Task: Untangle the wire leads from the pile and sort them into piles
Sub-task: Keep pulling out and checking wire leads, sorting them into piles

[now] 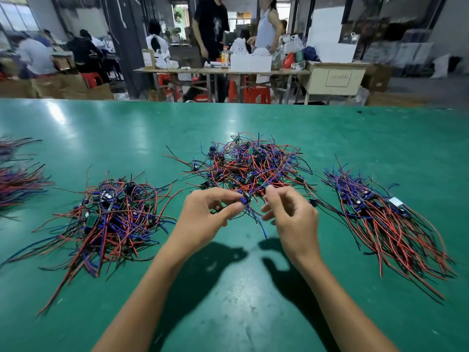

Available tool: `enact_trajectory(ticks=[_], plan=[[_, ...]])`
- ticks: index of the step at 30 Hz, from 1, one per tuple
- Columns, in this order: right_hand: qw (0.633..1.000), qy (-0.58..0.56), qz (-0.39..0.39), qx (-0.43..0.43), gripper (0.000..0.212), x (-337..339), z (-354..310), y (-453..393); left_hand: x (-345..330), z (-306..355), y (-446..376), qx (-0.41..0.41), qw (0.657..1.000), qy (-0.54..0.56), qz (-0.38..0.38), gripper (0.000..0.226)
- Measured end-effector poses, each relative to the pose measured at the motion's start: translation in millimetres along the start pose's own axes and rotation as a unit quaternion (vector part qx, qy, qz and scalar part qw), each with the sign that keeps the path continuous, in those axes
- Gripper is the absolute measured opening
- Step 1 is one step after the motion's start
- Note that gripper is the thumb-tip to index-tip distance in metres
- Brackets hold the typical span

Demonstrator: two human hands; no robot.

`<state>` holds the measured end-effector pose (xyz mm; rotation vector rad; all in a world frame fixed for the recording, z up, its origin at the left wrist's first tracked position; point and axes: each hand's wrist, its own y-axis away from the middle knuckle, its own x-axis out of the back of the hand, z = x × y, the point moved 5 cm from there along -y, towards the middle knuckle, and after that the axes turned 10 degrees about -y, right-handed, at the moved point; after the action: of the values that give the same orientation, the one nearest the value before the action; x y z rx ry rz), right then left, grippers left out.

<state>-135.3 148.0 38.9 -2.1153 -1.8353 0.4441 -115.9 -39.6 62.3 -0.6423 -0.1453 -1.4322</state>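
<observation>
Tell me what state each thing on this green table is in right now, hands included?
Middle pile: tangled, wires crossing every way.
Right pile: sorted, leads lying roughly parallel.
Left pile: loosely heaped, partly tangled.
Far-left bundles: cut off by the frame edge.
Wire lead: lifted at the near edge of the middle pile.
Left hand: pinches the lead.
Right hand: pinches its wires.
</observation>
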Motion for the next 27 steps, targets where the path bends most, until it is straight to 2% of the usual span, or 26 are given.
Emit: enact_trajectory(ticks=[3, 5, 8, 11, 13, 17, 21, 24, 27], plan=[[0.98, -0.107, -0.097, -0.134, 0.018, -12.5, 16.5, 1.6, -3.0, -3.2, 0.5, -0.008, 1.0, -0.024, -0.013, 0.014], [0.971, -0.146, -0.121, -0.148, 0.017, -14.9, 19.3, 2.3, -6.1, -5.3, 0.4, -0.001, 0.998, -0.047, -0.034, 0.017], [0.974, -0.139, -0.113, -0.142, 0.019, -11.3, 20.7, 1.1, -10.1, -9.9, 2.5, 0.045, 0.993, -0.063, -0.085, 0.021], [0.972, -0.141, -0.122, -0.141, 0.013, -11.0, 19.5, 1.0, -19.7, -9.8, 11.4, 0.112, 0.969, 0.083, -0.205, 0.038], [0.967, -0.155, -0.144, -0.144, 0.011, -13.2, 17.9, 3.0, -24.9, -6.1, 15.6, 0.128, 0.952, 0.14, -0.24, 0.036], [0.968, -0.142, -0.151, -0.144, 0.011, -13.4, 16.8, 6.9, -28.8, -9.9, 14.4, 0.165, 0.959, 0.156, -0.169, 0.021], [0.975, -0.141, -0.071, -0.156, 0.01, -11.3, 19.7, 8.4, -32.8, -16.0, 12.3, 0.183, 0.958, 0.188, -0.117, 0.014], [0.963, -0.187, -0.018, -0.195, 0.01, -16.5, 24.8, 13.7, -39.6, -16.8, 11.0, 0.2, 0.958, 0.192, -0.076, 0.015], [0.95, -0.226, 0.004, -0.215, 0.005, -21.3, 25.2, 18.7, -44.7, -17.2, 11.7, 0.214, 0.954, 0.201, -0.052, 0.017]])
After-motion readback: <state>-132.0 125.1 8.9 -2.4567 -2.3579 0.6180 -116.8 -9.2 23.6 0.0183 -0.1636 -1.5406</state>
